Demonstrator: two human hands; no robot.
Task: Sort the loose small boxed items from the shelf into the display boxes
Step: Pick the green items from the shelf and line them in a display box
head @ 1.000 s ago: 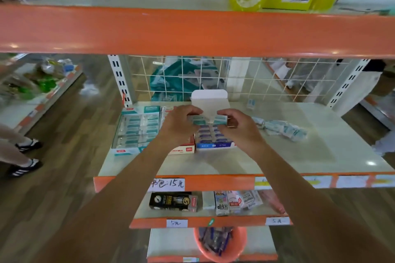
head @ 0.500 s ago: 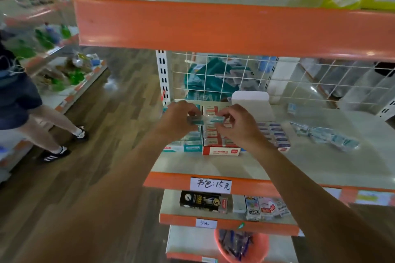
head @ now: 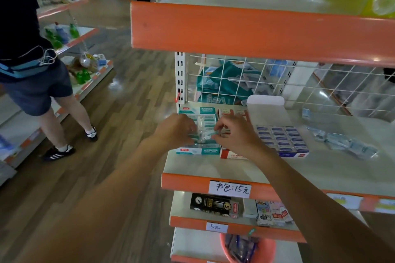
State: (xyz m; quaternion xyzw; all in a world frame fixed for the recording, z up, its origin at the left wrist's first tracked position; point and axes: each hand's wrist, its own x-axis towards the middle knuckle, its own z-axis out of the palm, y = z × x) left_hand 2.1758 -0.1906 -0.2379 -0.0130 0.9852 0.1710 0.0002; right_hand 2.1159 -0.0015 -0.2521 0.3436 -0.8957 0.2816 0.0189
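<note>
My left hand [head: 176,131] and my right hand [head: 234,134] together pinch a small teal-and-white boxed item [head: 204,135] just above the teal display box [head: 198,151] at the shelf's left end. That box holds rows of similar teal items. Beside it stands a red-and-white display box [head: 232,155], partly hidden by my right hand, and further right a blue display box [head: 285,142] with a white raised flap [head: 265,100]. A loose heap of small wrapped items [head: 346,144] lies on the shelf [head: 213,166] to the right.
An orange upper shelf edge [head: 245,30] hangs close overhead. A wire grid [head: 277,83] backs the shelf. Lower shelves carry boxed goods [head: 213,205] and an orange basket [head: 249,247]. A person [head: 32,60] stands in the aisle at left beside another shelf unit.
My hands carried the small item leftwards from over the blue display box to over the teal one. The camera turned left, bringing the person at left into view.
</note>
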